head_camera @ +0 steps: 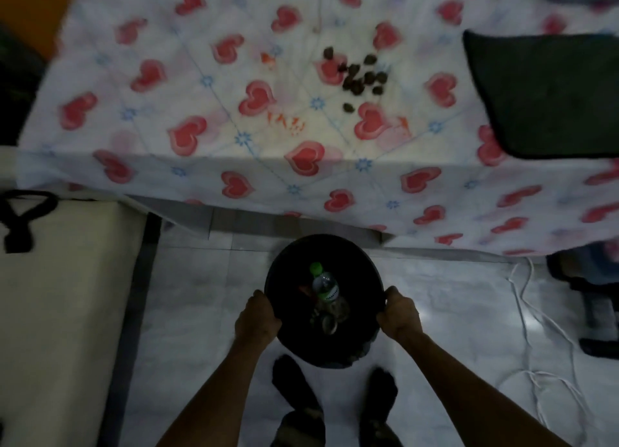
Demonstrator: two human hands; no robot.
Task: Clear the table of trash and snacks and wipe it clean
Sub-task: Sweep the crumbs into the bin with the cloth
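I hold a round black bin [361, 255] over the floor in front of the table. My left hand [257, 319] grips its left rim and my right hand [398, 316] grips its right rim. Inside lie a clear plastic bottle with a green cap [323, 284] and some other trash. On the table, a cloth with red hearts [150, 75] carries several dark brown snack pieces [360, 76] near the middle and small orange crumbs [288, 123] in front of them. A dark cloth [549, 91] lies at the table's right side.
A cream mattress or cushion [67, 296] with a black strap lies on the floor to the left. White cords [522, 312] trail across the pale tiled floor at right, beside dark objects [596, 296]. My feet [294, 386] stand just behind the bin.
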